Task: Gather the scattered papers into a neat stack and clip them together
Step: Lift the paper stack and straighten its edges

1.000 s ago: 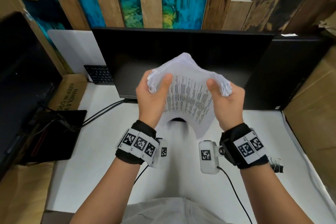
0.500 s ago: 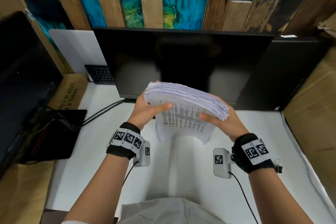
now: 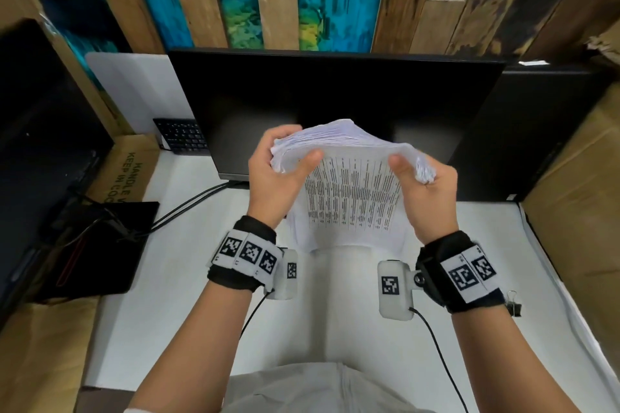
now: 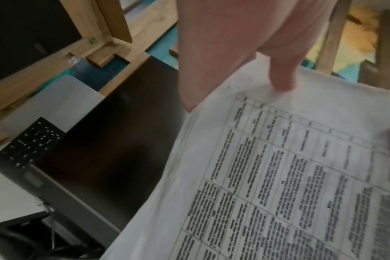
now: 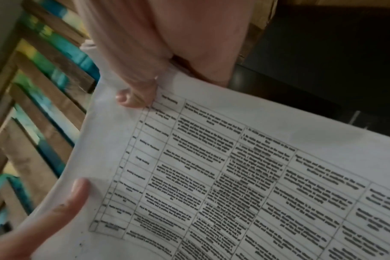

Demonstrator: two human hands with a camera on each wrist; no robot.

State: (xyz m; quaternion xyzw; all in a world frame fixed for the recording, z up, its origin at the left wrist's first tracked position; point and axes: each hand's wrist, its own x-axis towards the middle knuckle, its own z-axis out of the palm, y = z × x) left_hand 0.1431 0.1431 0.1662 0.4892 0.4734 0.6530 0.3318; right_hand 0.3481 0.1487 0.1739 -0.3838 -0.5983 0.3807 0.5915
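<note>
my left hand (image 3: pixel 272 178) grips paper stack (image 3: pixel 349 191) left end | my right hand (image 3: pixel 427 193) grips right end | stack bowed above desk (image 3: pixel 188 295)

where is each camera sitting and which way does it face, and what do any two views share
Head: worn on the head, facing forward and down at the paper stack before the monitor; shows both forearms, left hand, right hand.
Left wrist: looks along the left hand; its thumb presses the printed sheet.
Right wrist: looks along the right hand; both thumbs show.
Shared: all three see the same printed table.
</note>
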